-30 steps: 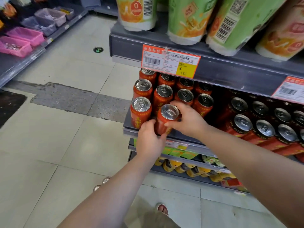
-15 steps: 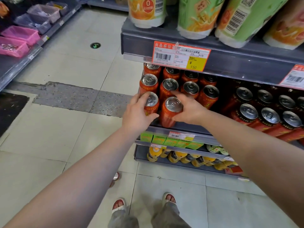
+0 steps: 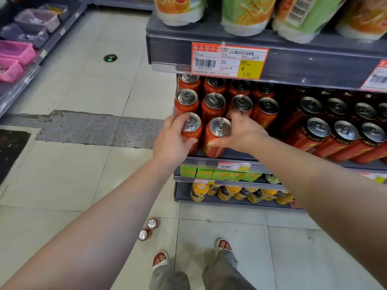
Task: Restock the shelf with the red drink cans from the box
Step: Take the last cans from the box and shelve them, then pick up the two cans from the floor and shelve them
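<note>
Shelf: the big grey shelf (image 3: 219,159) is the main thing here, and everything else is told from it.
Floor: pale tiles (image 3: 83,80) lie in front of the shelf.
Red cans on the shelf: rows of red drink cans (image 3: 213,105) stand on its left part, right up to the front edge.
Left hand: the left hand (image 3: 171,141) is at the shelf's front left corner, fingers curled around the corner can (image 3: 191,130).
Right hand: the right hand (image 3: 243,132) is just beside it on the shelf, fingers wrapped around the second front can (image 3: 217,136).
Where those two cans are: both stand on the shelf's front edge, side by side.
Spare cans: two more red cans (image 3: 147,229) stand on the floor below the shelf, near the person's feet.
Box: I cannot see it.
Step now: I think the person is setting the two front cans straight in their row.
Next move: I think the hands must let go gently so no can tips, then reach down for the two floor cans.
</note>
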`<state>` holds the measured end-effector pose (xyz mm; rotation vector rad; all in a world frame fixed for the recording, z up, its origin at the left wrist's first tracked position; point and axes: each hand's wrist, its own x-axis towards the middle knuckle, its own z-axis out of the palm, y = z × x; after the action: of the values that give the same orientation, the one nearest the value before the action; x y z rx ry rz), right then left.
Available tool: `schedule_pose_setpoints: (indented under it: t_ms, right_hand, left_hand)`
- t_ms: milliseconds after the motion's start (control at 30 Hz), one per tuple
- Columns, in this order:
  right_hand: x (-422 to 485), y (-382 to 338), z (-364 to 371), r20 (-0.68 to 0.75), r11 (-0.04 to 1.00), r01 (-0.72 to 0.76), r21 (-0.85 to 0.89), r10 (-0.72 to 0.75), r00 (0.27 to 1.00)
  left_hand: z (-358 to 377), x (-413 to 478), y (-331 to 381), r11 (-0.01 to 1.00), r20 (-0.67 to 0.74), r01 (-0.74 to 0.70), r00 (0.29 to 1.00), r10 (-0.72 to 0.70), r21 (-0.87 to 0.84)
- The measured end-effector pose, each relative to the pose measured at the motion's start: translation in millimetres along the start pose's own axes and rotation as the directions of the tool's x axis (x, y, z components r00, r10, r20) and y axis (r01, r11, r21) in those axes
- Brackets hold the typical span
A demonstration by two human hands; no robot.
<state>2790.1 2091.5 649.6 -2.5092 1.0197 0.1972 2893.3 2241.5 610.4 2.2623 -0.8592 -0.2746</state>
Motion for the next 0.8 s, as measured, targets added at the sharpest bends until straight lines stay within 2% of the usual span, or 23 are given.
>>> schedule_pose_setpoints:
  t_ms: [100, 167, 267, 533, 667, 800]
  right_hand:
    - [1.2, -1.2, -3.4, 0.073, 0.991, 0.110, 0.080, -0.116, 0.991]
    - [-0.5, -2.0, -6.3, 0.096, 0.989, 0.124, 0.077, -0.131, 0.987]
    - [-0.3, -4.1, -6.3, 0.030, 0.997, 0.052, 0.063, -0.054, 0.998]
    - [-8.6, -8.4, 1.2, -0.040, 0.995, 0.073, 0.066, -0.070, 0.997]
    - [-27.5, -12.2, 7.0, -0.146, 0.988, 0.027, 0.149, -0.005, 0.989]
    - [-57.0, -12.0, 10.5, -0.247, 0.990, -0.002, 0.142, 0.037, 0.968]
  left_hand:
    - [-1.7, 1.3, -0.3, 1.000, 0.005, -0.015, 1.000, 0.015, 0.021]
    - [-2.8, 1.8, -1.1, 1.000, 0.013, -0.018, 1.000, 0.018, 0.021]
    - [-4.0, 3.1, -2.8, 0.999, 0.039, -0.037, 0.999, 0.037, 0.023]
    - [-7.7, 4.7, -6.9, 0.993, 0.101, -0.117, 0.988, 0.116, 0.006]
    - [-10.1, 4.7, -9.8, 0.995, 0.155, -0.087, 0.983, 0.094, -0.049]
    - [-18.6, -10.6, -17.6, 0.989, 0.134, -0.066, 0.987, 0.083, -0.130]
